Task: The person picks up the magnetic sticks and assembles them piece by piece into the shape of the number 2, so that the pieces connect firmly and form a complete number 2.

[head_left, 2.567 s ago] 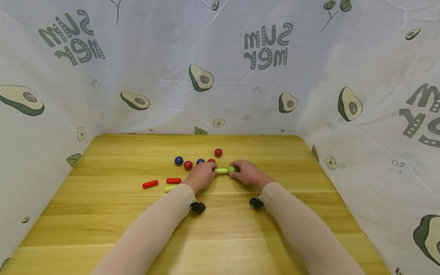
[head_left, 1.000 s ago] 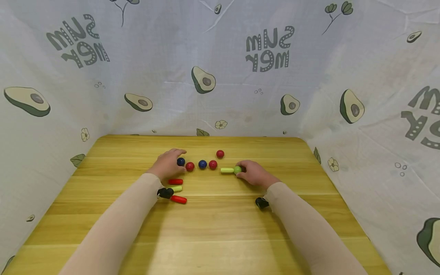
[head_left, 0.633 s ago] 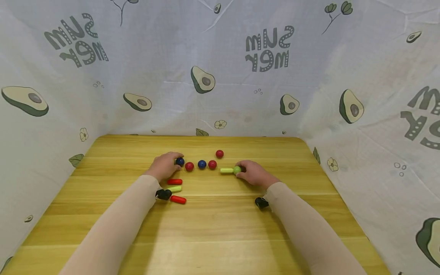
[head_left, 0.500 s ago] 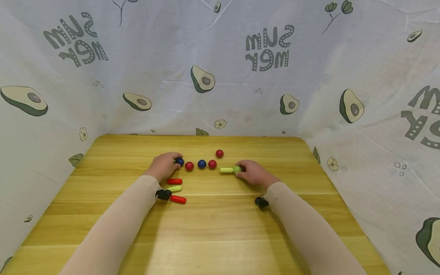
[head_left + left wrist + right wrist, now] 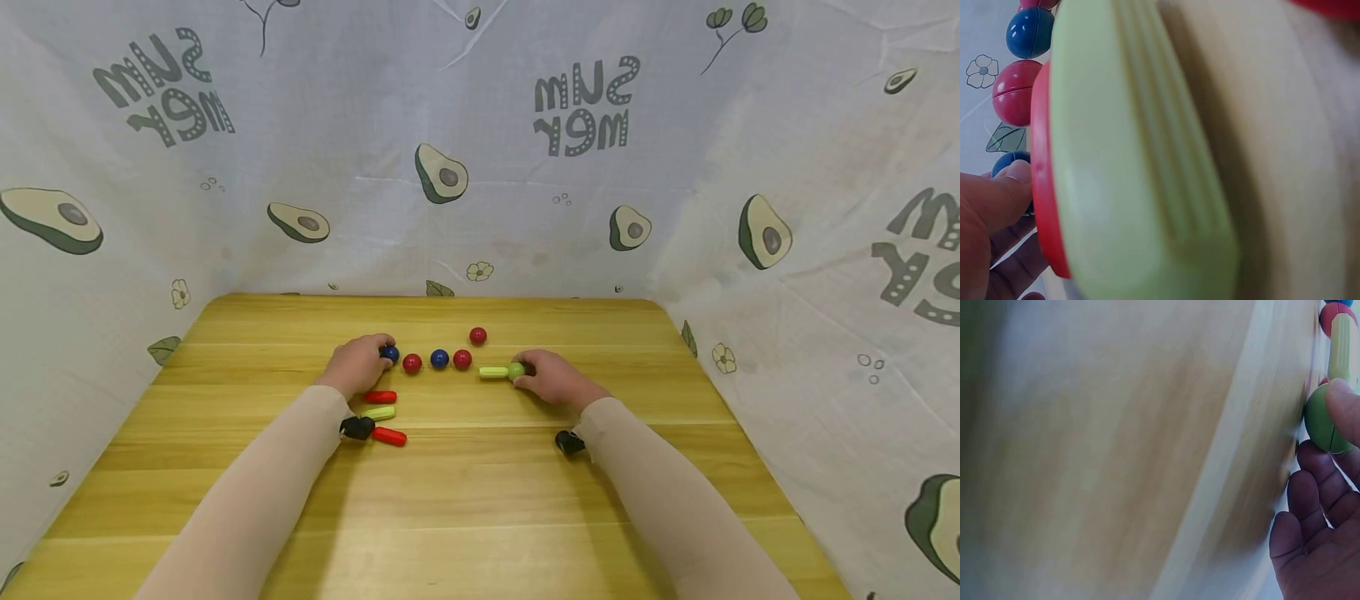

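My left hand [image 5: 358, 364] pinches a blue ball [image 5: 391, 355] at the left end of a loose row of balls. In the left wrist view the thumb [image 5: 1017, 172] presses on that blue ball [image 5: 1007, 162]. My right hand [image 5: 553, 377] holds a green ball [image 5: 516, 372] between thumb and fingers. A yellow-green ribbed stick [image 5: 492, 372] runs leftward from the green ball, end against it. The right wrist view shows the thumb over the green ball [image 5: 1322, 422], with the stick [image 5: 1339, 350] beyond.
Between the hands lie a red ball [image 5: 412, 363], another blue ball [image 5: 439, 359] and a second red ball [image 5: 462, 359]. A third red ball [image 5: 477, 336] sits farther back. By the left wrist are a red stick [image 5: 381, 397], a yellow-green stick [image 5: 379, 412] and another red stick [image 5: 389, 437].
My left hand has let go of the yellow-green stick, moved left and closed its fingers on the blue ball. The right hand keeps its hold on the green ball, slightly farther right.
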The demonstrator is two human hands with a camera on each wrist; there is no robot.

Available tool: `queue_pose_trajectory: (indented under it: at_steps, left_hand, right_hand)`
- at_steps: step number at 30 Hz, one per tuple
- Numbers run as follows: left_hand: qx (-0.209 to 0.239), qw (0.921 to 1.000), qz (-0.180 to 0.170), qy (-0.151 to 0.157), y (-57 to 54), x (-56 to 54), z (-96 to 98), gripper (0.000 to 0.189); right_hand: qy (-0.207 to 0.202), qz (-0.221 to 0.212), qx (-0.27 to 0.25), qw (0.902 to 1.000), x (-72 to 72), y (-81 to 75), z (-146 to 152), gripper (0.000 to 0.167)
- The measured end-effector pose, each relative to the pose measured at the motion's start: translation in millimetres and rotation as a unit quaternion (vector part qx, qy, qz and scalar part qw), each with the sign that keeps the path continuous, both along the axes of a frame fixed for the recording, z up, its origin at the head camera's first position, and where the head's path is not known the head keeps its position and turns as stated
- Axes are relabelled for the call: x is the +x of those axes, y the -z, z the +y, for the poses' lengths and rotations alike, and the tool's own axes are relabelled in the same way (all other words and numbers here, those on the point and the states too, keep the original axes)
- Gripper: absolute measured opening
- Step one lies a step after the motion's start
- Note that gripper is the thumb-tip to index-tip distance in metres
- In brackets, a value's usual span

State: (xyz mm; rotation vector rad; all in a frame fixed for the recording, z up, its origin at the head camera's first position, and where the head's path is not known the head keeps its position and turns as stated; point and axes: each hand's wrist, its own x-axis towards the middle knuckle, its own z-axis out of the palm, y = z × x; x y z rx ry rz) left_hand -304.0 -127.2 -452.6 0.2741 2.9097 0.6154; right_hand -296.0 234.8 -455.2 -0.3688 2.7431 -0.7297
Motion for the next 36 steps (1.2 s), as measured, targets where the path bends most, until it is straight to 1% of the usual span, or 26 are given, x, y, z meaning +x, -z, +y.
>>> queue_pose_trajectory:
  at_steps: [9, 24, 33, 36]
  left_hand:
    - [0.007, 0.9999, -0.011, -0.006, 0.9, -1.3, 0.6, 0.044]
    - [0.000, 0.9999, -0.010, -0.004, 0.1, -0.6, 1.3, 0.044]
    - [-0.001, 0.9999, -0.007, -0.007, 1.5, -1.6, 2.3, 0.043]
    - [0.000, 1.0000, -0.008, -0.003, 1.9, -1.8, 1.1, 0.043]
  right_hand:
    - [-0.002, 0.002, -0.001, 1.0000, -0.6, 1.4, 1.0, 0.034]
    - [-0.002, 0.001, -0.003, 1.0000, -3.2, 3.9, 2.1, 0.035]
    - [-0.004, 0.004, 0.000, 1.0000, -1.8, 0.8, 1.5, 0.034]
    - [-0.005, 0.001, 0.000, 1.0000, -1.6, 1.0, 1.4, 0.034]
